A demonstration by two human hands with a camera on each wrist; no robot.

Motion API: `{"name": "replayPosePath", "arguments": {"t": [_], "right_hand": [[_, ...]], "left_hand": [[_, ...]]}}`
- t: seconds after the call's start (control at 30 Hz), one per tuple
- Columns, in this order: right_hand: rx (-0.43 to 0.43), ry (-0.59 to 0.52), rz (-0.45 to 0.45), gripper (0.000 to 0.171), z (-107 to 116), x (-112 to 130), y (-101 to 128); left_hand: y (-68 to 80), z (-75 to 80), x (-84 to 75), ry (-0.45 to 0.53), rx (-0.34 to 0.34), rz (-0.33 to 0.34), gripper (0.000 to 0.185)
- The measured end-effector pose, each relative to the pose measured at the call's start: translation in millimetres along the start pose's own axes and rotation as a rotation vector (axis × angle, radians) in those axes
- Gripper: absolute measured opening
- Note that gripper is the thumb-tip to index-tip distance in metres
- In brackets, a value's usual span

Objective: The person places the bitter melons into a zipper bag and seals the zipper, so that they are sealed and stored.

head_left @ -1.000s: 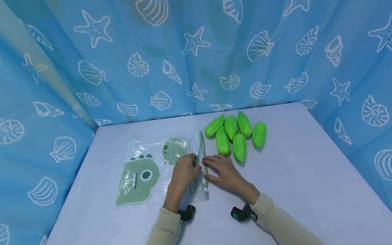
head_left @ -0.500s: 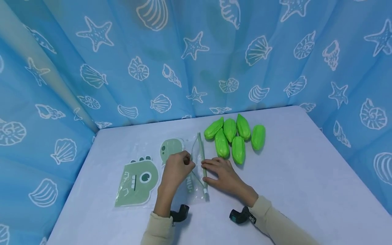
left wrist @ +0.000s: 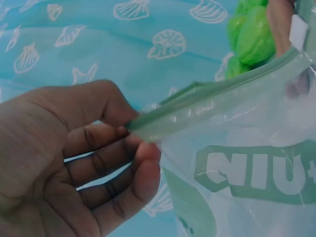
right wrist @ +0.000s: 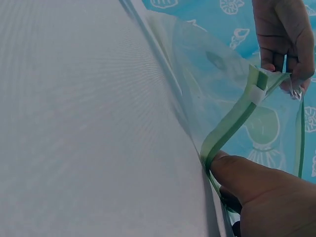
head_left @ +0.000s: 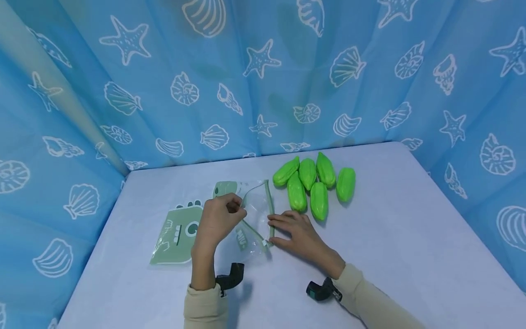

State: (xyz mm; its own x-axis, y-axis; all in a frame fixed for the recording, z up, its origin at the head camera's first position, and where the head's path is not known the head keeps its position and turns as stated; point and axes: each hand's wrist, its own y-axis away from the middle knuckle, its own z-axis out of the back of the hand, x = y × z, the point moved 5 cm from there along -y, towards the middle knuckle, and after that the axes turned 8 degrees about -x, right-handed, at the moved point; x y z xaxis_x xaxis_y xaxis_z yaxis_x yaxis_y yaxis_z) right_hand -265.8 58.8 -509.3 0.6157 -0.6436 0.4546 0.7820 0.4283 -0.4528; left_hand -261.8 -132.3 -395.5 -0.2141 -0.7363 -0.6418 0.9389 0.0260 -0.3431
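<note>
A clear zip bag (head_left: 255,205) printed with a green dinosaur lies on the table, its green-edged mouth spread apart. My left hand (head_left: 218,221) pinches the upper zip strip (left wrist: 190,106) between thumb and fingers and holds it raised to the left. My right hand (head_left: 297,233) rests at the lower zip strip (head_left: 269,201), fingertips and thumb spaced along it against the table. In the right wrist view the thumb (right wrist: 247,170) presses on that strip. A white slider (right wrist: 257,95) sits at the mouth's near end.
Several bright green, ridged, oblong toy fruits (head_left: 318,201) lie together behind my right hand. A flat green dinosaur print (head_left: 172,240) lies left of my left hand. A blue curtain (head_left: 246,100) with shells and starfish rises behind the white table (head_left: 390,228).
My left hand has moved left and up, drawing the upper zip strip away from the lower one, so the bag's mouth gapes wider. The right hand stays nearly in place.
</note>
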Motion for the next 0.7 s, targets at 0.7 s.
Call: {"name": "replayPosePath", "arguments": {"t": [0.7], "right_hand": [[-0.061,-0.112,0.019,0.035,6.0,3.4,-0.7]], "left_hand": [[1.7,0.3,6.6,0.109,-0.004,0.111,0.007]]}}
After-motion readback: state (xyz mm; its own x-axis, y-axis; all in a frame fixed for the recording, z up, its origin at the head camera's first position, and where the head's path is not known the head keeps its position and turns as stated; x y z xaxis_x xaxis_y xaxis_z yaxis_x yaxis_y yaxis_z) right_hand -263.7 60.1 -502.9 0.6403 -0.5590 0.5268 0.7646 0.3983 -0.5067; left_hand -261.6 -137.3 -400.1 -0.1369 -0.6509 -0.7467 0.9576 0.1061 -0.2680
